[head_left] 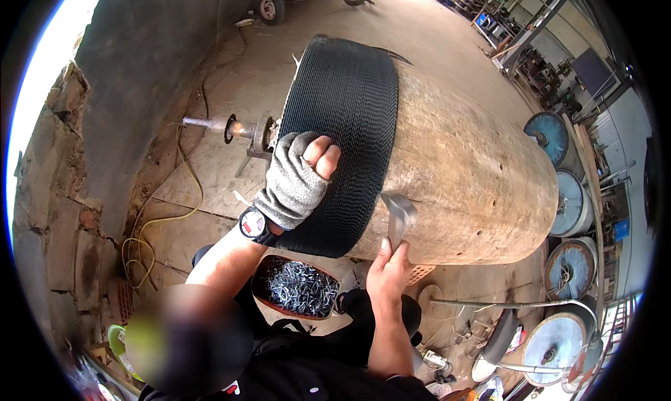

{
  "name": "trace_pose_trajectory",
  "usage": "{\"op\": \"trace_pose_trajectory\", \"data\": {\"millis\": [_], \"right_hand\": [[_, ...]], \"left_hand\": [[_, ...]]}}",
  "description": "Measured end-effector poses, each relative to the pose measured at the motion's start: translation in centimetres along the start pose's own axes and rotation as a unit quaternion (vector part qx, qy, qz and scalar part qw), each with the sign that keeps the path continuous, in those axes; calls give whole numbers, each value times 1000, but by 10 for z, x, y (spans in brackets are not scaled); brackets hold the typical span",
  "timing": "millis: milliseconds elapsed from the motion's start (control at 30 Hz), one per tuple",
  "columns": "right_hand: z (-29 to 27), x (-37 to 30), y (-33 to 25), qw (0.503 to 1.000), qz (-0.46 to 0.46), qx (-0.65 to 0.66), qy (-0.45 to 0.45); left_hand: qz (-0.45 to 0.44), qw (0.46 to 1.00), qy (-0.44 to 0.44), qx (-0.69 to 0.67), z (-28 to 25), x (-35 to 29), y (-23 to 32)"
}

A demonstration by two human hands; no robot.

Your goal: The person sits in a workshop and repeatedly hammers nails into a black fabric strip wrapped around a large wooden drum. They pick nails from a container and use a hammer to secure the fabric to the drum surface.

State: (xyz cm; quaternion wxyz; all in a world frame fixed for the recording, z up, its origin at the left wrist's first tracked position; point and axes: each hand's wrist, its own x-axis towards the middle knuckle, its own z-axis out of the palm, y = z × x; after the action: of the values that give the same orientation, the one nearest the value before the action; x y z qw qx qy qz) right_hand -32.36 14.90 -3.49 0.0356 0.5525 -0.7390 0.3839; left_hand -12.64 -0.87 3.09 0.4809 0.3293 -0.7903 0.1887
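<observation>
A big wooden drum [468, 156] lies on its side on a metal axle [210, 124]. A band of black ribbed rubber [346, 100] wraps its left end. My left hand [297, 181], in a grey fingerless glove with a wristwatch, presses flat on the rubber near its lower edge. My right hand [390, 265], bare, grips a hammer [400, 216] whose head rests against the drum right beside the rubber's edge. A red bowl of small metal nails [297, 288] sits in my lap below the drum.
A crumbling brick wall [70, 205] stands at left with a yellow cable [150, 226] on the concrete floor. Several round metal discs [566, 261] lean at right. A wheeled cart [269, 6] stands at the back. Metal rods and clutter lie at lower right.
</observation>
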Motion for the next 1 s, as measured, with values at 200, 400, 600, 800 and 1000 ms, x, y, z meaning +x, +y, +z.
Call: {"op": "trace_pose_trajectory", "data": {"millis": [200,400,600,800,1000], "right_hand": [[-3,-14,3,979,-22,173,100],[-14,-6,7,983,35,180,26],[-2,-9,10,999,8,42,-17],[10,-37,24,992,27,126,10],[2,-33,29,991,23,129,-6]], "left_hand": [[9,999,30,-10,7,5,1],[5,1000,23,15,9,6,-5],[-13,999,-8,45,9,18,-4],[24,984,-4,-178,8,-12,76],[-64,980,-63,-176,22,-20,90]]}}
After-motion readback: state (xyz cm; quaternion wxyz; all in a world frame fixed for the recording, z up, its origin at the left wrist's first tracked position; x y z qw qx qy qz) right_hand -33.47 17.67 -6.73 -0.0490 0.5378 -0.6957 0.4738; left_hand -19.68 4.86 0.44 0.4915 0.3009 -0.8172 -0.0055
